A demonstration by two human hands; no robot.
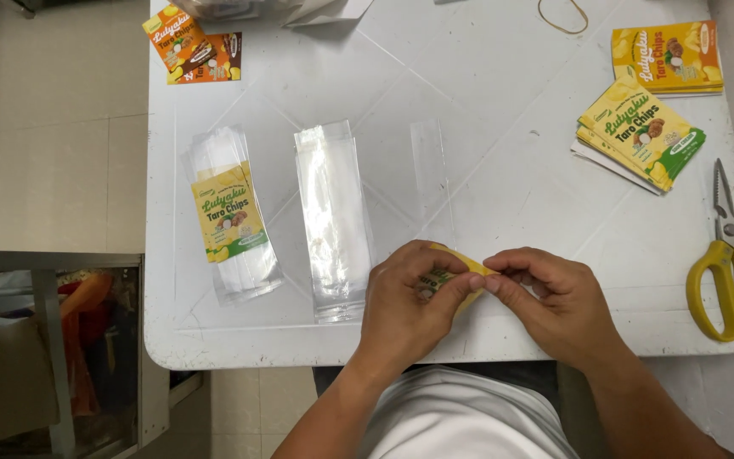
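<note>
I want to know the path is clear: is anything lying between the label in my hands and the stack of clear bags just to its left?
Nothing visible. The yellow label is pinched between the left hand and right hand, right beside the stack of clear bags, with only bare table between.

scissors point(728, 263) right, clear bags point(333, 221) left

My white desk point(486, 76) fills most of the frame. At left lies a stack of clear bags point(233, 217) with a yellow label on top; just right of it, a second clear bag stack point(333, 217). Orange label cards point(193, 44) sit upper left, yellow label piles point(652, 98) upper right, yellow-handled scissors point(728, 263) at right, a rubber band point(562, 15) top centre.
</note>
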